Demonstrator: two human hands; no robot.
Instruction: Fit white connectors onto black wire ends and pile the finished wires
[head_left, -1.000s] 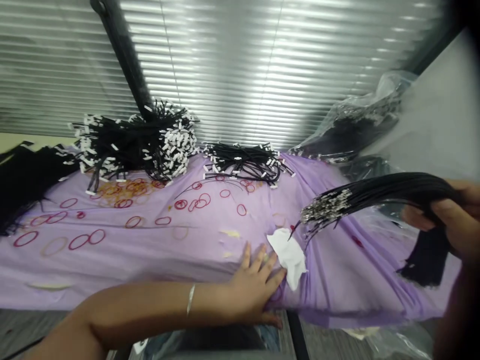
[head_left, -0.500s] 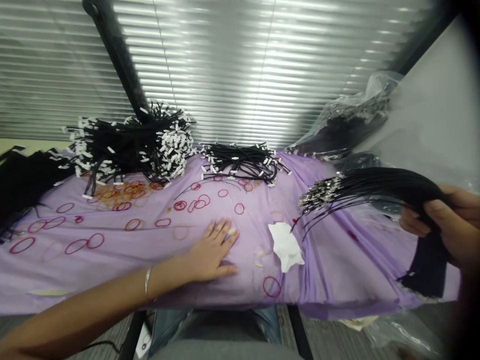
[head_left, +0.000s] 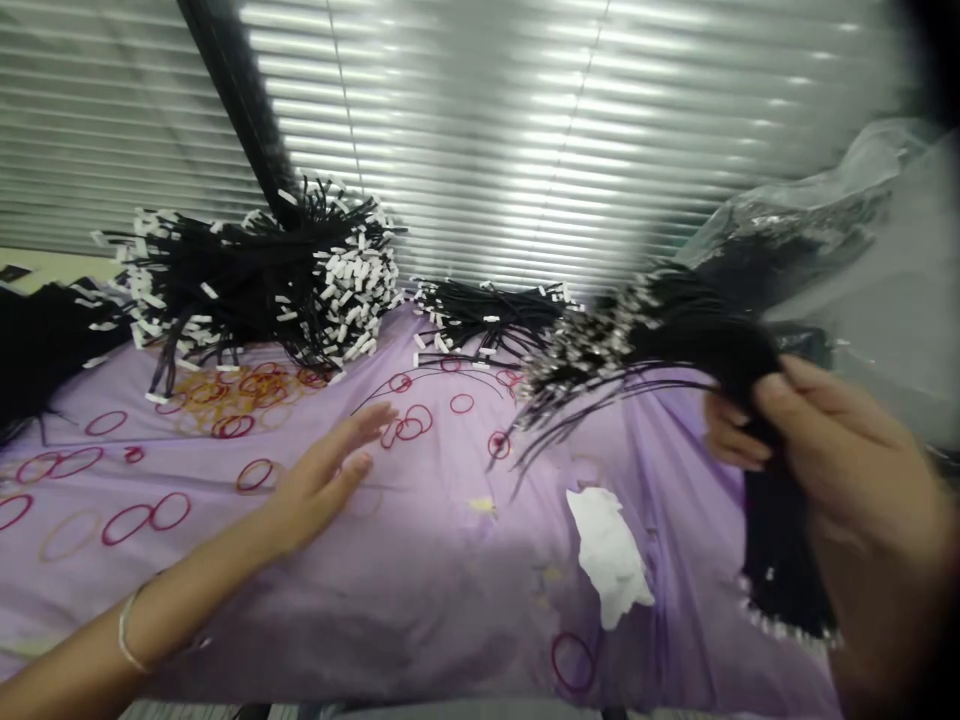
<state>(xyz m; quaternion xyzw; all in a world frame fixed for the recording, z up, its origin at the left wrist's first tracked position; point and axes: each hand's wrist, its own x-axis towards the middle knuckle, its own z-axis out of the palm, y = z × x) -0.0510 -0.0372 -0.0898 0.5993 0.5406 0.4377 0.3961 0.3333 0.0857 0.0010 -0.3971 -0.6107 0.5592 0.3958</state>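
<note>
"Right side first. What's in it?"

"My right grip (head_left: pixel 832 450) is clenched round the middle of a thick bundle of black cords (head_left: pixel 697 330), out to my right. One end arches leftward, tips silvery; the other hangs below my fist, tips pale."

"And the left?"

"Left grip (head_left: pixel 330 475) released, nothing in it, thumb apart from fingers. Bracelet (head_left: pixel 124 635) on that wrist. It's over the purple-covered surface (head_left: pixel 450 580), near some red loops (head_left: pixel 411 425); contact, cannot tell."

"Close by?"

"Crumpled white paper (head_left: pixel 611 560), lying between my two hands, nearer me than the bundle's silvery tips. Those tips overlap a small heap of white-tipped cords (head_left: pixel 491 305) from my viewpoint; touching or not, unclear."

"Further out?"

"Larger white-tipped pile (head_left: pixel 247 280), back left. Clear plastic bag (head_left: pixel 810 220), dark contents, back right. Slatted blinds (head_left: pixel 450 130) behind everything."
</note>
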